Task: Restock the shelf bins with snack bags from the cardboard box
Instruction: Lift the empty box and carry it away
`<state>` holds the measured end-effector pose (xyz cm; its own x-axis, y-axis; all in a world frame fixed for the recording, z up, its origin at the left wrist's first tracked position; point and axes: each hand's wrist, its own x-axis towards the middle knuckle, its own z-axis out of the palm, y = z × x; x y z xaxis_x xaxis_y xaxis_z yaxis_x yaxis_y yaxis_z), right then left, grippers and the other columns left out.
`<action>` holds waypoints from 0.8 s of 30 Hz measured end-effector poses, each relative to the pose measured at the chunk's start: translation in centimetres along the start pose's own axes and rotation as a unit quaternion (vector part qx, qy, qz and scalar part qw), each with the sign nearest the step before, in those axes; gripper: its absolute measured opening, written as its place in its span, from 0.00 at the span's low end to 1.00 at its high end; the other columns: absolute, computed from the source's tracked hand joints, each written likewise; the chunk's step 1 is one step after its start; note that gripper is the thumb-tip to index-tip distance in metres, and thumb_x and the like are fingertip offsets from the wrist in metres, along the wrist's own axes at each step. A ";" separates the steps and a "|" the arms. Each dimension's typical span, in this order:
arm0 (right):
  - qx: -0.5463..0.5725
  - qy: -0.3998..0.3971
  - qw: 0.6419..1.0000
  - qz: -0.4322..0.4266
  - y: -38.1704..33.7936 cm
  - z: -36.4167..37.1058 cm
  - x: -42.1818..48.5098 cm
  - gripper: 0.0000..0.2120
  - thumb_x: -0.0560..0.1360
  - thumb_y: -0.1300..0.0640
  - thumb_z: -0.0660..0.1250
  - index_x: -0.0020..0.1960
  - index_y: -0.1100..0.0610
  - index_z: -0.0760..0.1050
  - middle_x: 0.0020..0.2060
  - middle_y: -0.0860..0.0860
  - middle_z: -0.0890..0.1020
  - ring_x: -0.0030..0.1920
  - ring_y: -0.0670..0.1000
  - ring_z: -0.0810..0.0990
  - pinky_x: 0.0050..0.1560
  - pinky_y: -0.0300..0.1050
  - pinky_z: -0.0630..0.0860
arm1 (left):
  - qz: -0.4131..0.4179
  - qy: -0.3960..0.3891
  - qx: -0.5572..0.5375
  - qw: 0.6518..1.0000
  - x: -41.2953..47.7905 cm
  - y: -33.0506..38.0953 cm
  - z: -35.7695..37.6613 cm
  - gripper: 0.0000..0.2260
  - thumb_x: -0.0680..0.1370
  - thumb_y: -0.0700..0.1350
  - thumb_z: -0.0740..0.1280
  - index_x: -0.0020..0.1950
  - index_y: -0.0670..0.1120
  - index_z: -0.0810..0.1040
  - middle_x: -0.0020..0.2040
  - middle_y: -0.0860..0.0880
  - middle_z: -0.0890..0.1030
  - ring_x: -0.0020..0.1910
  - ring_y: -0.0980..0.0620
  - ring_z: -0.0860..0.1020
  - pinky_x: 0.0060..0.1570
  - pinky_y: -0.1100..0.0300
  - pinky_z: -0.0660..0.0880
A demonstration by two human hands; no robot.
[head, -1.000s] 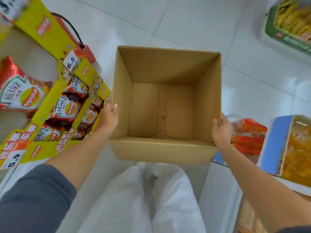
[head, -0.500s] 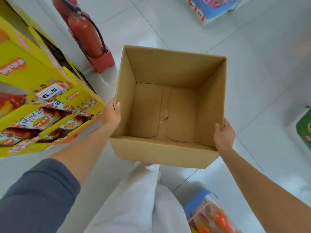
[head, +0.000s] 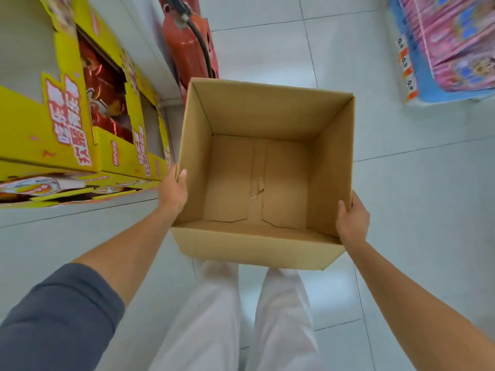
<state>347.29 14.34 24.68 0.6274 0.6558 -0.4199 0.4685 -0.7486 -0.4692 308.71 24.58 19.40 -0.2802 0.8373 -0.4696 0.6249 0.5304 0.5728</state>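
Pale tiled floor (head: 401, 210) of a shop aisle, seen from above. Over it, off the ground and in front of white trousers (head: 214, 317), an open-topped box (head: 254, 116), held roughly level between both hands. Inside, brown bottom flaps and a centre seam with a torn strip of tape. On the box's left wall, near the close corner, the left hand (head: 172, 190): thumb hooked over the rim and lying on the inner face, palm against the outside, remaining fingers hidden behind the cardboard. On the right wall, again near the close corner, the right hand (head: 352, 219): thumb over the rim on the inner face, fingers round the outer side and mostly out of sight. Both hands grasping the box, arms stretched forward, a grey sleeve (head: 53, 317) on the left upper arm. Left of the box, just beside the left hand, yellow bins (head: 26, 129) on a shelf, printed with red and white lettering; red snack bags (head: 104, 103) in the openings. Past the box's far left corner, a red extinguisher (head: 184, 49) with a black hose, its lower part hidden behind the box rim. At far right, well apart from the box, a blue display (head: 428, 84) stacked with pink packs (head: 455, 41).
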 end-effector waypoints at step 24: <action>-0.083 -0.096 0.982 -0.139 1.7 20.0 19.6 0.18 0.82 0.53 0.56 0.70 0.53 0.67 0.51 0.54 0.81 0.48 0.56 0.79 0.54 0.54 0.78 | -0.119 0.141 -0.024 0.983 11.3 -12.0 13.2 0.18 0.84 0.51 0.56 0.71 0.46 0.71 0.62 0.43 0.79 0.61 0.42 0.77 0.59 0.48 0.74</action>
<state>347.96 27.94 0.13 0.3400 0.8312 -0.4400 0.7101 -0.5336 -0.4594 307.69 25.94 -1.68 -0.6095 0.6890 -0.3922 0.4847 0.7153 0.5033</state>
